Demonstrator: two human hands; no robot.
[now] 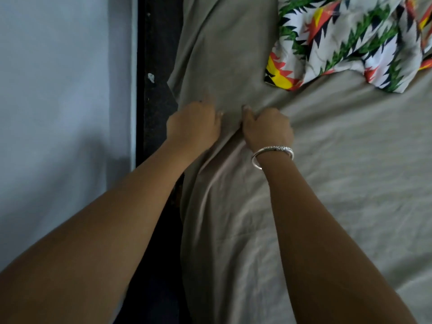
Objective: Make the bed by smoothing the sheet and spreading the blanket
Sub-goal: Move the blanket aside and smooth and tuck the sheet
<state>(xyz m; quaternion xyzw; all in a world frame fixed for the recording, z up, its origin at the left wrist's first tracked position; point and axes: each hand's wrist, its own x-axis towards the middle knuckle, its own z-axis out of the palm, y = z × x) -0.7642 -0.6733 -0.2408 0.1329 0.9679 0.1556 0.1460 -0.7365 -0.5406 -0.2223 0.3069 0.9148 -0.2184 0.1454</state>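
A grey-beige sheet covers the mattress and is creased, with folds running toward the bed's left edge. My left hand rests near that edge with its fingers curled into the sheet. My right hand, with a silver bangle on its wrist, is closed on a pinch of the sheet right beside the left hand. A bright patterned blanket with green, red, yellow and black shapes lies bunched at the top right, apart from both hands.
A dark bed frame edge runs along the left side of the mattress. A pale blue wall stands directly beyond it, leaving only a narrow dark gap.
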